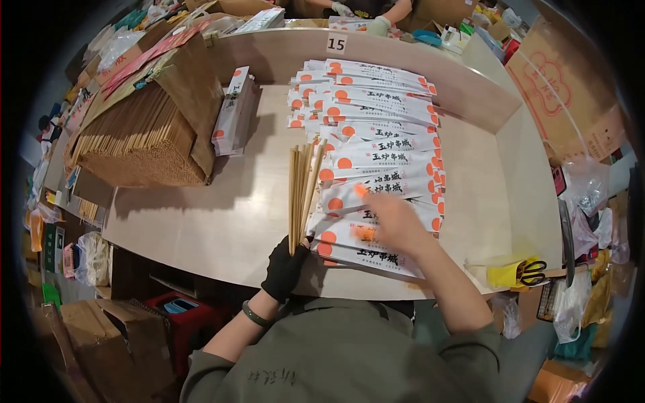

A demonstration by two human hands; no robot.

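My left hand point(285, 270), in a black glove, is closed around a bundle of wooden chopsticks point(301, 195) that stand up from its grip, beside the sleeves' left edge. White paper chopstick sleeves point(386, 144) with red dots and black lettering lie in a long overlapping pile in front of me. Over the near part of that pile is my right hand point(396, 218), with orange covers on some fingertips. Motion blurs its fingers, so I cannot tell whether it grips a sleeve.
An open cardboard box point(144, 148) packed with chopsticks lies at the left of the table point(255, 168). Next to it stands a stack of sleeves point(232, 117). A raised panel point(463, 94) bounds the far side. Black-handled scissors point(533, 272) sit by the right edge. Another person's gloved hands point(378, 25) show beyond the panel.
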